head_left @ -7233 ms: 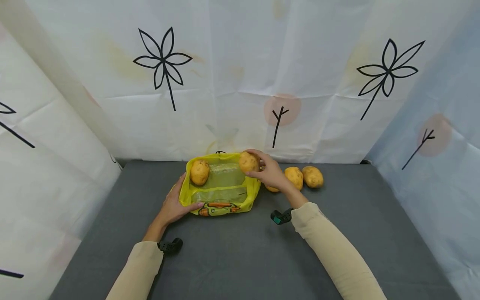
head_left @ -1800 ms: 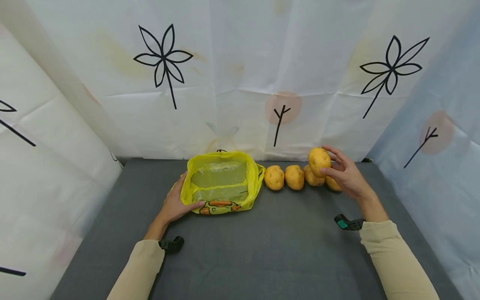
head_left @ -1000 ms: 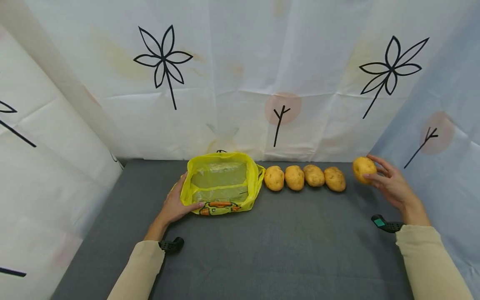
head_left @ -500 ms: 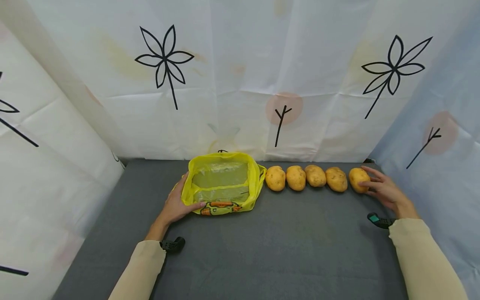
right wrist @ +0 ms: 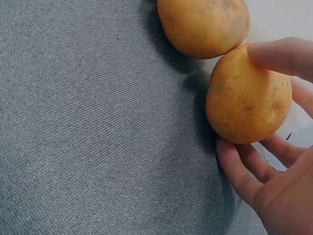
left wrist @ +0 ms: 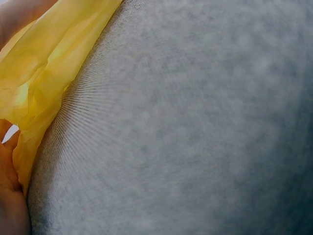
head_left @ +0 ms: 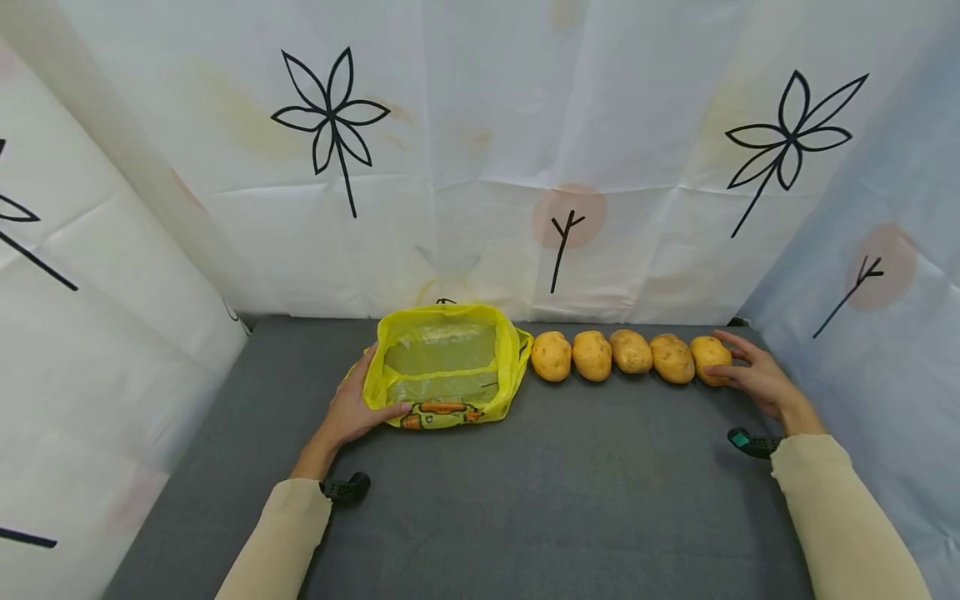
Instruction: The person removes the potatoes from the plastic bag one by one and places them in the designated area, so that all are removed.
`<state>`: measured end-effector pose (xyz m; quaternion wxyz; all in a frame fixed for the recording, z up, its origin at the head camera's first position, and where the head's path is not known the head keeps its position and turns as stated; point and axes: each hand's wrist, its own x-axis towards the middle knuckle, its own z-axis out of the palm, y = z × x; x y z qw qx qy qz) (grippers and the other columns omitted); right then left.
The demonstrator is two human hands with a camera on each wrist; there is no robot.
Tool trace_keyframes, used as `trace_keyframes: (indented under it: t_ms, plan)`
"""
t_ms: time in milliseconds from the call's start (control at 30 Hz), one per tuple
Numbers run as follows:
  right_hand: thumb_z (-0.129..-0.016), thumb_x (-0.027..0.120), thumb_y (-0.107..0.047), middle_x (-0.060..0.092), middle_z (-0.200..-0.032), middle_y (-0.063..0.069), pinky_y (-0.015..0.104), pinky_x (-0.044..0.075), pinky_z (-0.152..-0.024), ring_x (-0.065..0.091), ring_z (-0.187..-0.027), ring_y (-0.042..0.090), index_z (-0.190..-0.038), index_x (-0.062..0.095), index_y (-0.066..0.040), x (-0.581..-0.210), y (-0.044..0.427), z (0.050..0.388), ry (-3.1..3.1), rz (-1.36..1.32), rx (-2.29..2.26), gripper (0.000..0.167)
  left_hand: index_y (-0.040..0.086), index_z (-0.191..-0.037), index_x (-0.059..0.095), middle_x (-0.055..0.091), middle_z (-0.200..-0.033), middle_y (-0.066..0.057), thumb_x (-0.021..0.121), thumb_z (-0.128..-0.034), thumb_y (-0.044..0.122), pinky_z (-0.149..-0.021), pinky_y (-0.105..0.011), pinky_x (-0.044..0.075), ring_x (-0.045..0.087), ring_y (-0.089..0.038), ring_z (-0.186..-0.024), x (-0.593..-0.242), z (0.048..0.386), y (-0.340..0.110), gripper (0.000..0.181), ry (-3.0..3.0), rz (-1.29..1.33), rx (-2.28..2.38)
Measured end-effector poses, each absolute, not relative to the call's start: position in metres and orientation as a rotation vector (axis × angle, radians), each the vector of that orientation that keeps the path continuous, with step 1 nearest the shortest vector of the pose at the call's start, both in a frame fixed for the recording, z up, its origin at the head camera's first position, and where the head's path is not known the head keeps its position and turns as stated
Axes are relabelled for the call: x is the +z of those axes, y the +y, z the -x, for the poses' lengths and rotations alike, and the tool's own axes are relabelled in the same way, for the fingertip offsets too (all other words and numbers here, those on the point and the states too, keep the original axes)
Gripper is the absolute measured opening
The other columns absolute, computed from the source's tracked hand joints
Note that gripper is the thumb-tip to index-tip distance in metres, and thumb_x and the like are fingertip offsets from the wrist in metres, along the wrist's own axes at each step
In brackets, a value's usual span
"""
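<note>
My left hand grips the left side of a yellow mesh-like bag, thumb over its printed front edge. The bag's mouth is spread wide and shows only its clear inner side. In the left wrist view, yellow bag cloth covers part of the fingers. At the far right, my right hand holds the end potato between thumb and fingers, on the table. In the right wrist view, this potato touches or nearly touches its neighbour.
Several potatoes form a row from the bag's right side to my right hand. A dark grey cloth covers the table. White patterned curtains stand behind it and on both sides.
Earlier, two potatoes were over or in the bag; now all lie in the row. My right hand set down the last one, then slid it left against its neighbour. The left hand stayed.
</note>
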<state>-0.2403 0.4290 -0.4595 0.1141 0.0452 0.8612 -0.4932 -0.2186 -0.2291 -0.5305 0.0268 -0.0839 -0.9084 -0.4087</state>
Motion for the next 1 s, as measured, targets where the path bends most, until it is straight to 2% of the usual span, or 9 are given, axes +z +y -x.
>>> trace_keyframes:
  t_ms: [67,267,400,533,700,800,867,933,1000]
  plan:
    - [-0.1,0.068,-0.023,0.0,-0.159,0.041,0.029,0.049,-0.086,0.021,-0.141,0.057,-0.164,0.008,-0.01,-0.46,0.429,0.24,2.537,-0.14,-1.439,0.089,0.039,-0.164,0.011,0.026,-0.165,-0.01,0.086,-0.0764,0.05,-0.104,-0.07,0.028,0.034,-0.042,-0.142,-0.53,0.219,-0.228,0.116,-2.807,0.261,-1.264]
    - [-0.099,0.069,-0.026,-0.001,-0.159,0.041,0.051,0.046,-0.099,0.021,-0.142,0.058,-0.164,0.006,-0.009,-0.46,0.431,0.24,2.545,-0.171,-1.432,0.092,0.039,-0.164,0.011,0.027,-0.164,-0.01,0.086,-0.0762,0.05,-0.104,-0.07,0.028,0.034,-0.042,-0.141,-0.53,0.22,-0.226,0.116,-2.802,0.262,-1.276]
    - [-0.099,0.07,-0.028,0.0,-0.159,0.04,0.033,0.05,-0.089,0.019,-0.143,0.058,-0.164,0.007,-0.011,-0.458,0.433,0.239,2.55,-0.173,-1.447,0.093,0.039,-0.164,0.01,0.025,-0.165,-0.01,0.086,-0.0766,0.051,-0.104,-0.071,0.027,0.032,-0.043,-0.142,-0.53,0.221,-0.226,0.116,-2.805,0.261,-1.269]
    - [-0.099,0.069,-0.029,0.003,-0.159,0.04,0.027,0.05,-0.084,0.02,-0.142,0.057,-0.165,0.009,-0.011,-0.452,0.432,0.237,2.566,-0.139,-1.461,0.091,0.038,-0.164,0.01,0.025,-0.165,-0.011,0.087,-0.0767,0.048,-0.104,-0.069,0.029,0.034,-0.042,-0.141,-0.531,0.222,-0.225,0.117,-2.782,0.278,-1.295]
    - [-0.1,0.067,-0.033,0.006,-0.159,0.039,0.025,0.05,-0.082,0.021,-0.141,0.057,-0.165,0.011,-0.017,-0.443,0.43,0.234,2.572,-0.123,-1.47,0.087,0.026,-0.165,0.01,0.023,-0.165,-0.013,0.088,-0.0774,0.04,-0.106,-0.064,0.032,0.036,-0.039,-0.141,-0.531,0.223,-0.225,0.119,-2.706,0.324,-1.373]
    - [-0.101,0.066,-0.035,0.007,-0.16,0.038,0.04,0.049,-0.094,0.02,-0.141,0.058,-0.166,0.01,-0.02,-0.437,0.427,0.231,2.597,-0.115,-1.444,0.087,0.022,-0.166,0.008,0.018,-0.167,-0.012,0.088,-0.0785,0.037,-0.108,-0.063,0.031,0.032,-0.039,-0.144,-0.53,0.221,-0.225,0.119,-2.671,0.327,-1.41]
    - [-0.101,0.064,-0.037,0.007,-0.16,0.038,0.057,0.043,-0.1,0.02,-0.14,0.06,-0.166,0.01,-0.018,-0.432,0.422,0.229,2.632,-0.103,-1.413,0.086,0.024,-0.165,0.006,0.018,-0.167,-0.011,0.088,-0.0793,0.035,-0.109,-0.062,0.031,0.031,-0.038,-0.145,-0.529,0.22,-0.225,0.119,-2.645,0.327,-1.424]
    - [-0.102,0.063,-0.038,0.008,-0.159,0.039,0.069,0.035,-0.101,0.02,-0.139,0.062,-0.165,0.01,-0.015,-0.428,0.416,0.227,2.68,-0.097,-1.384,0.085,0.027,-0.165,0.006,0.019,-0.167,-0.01,0.087,-0.0804,0.034,-0.11,-0.063,0.03,0.029,-0.038,-0.147,-0.527,0.219,-0.225,0.118,-2.629,0.327,-1.412]
    - [-0.103,0.061,-0.038,0.01,-0.158,0.04,0.074,0.031,-0.1,0.019,-0.138,0.064,-0.164,0.011,-0.01,-0.423,0.408,0.224,2.737,-0.091,-1.352,0.084,0.03,-0.165,0.006,0.019,-0.167,-0.009,0.086,-0.0821,0.034,-0.111,-0.065,0.027,0.026,-0.038,-0.148,-0.523,0.219,-0.226,0.115,-2.617,0.325,-1.394]
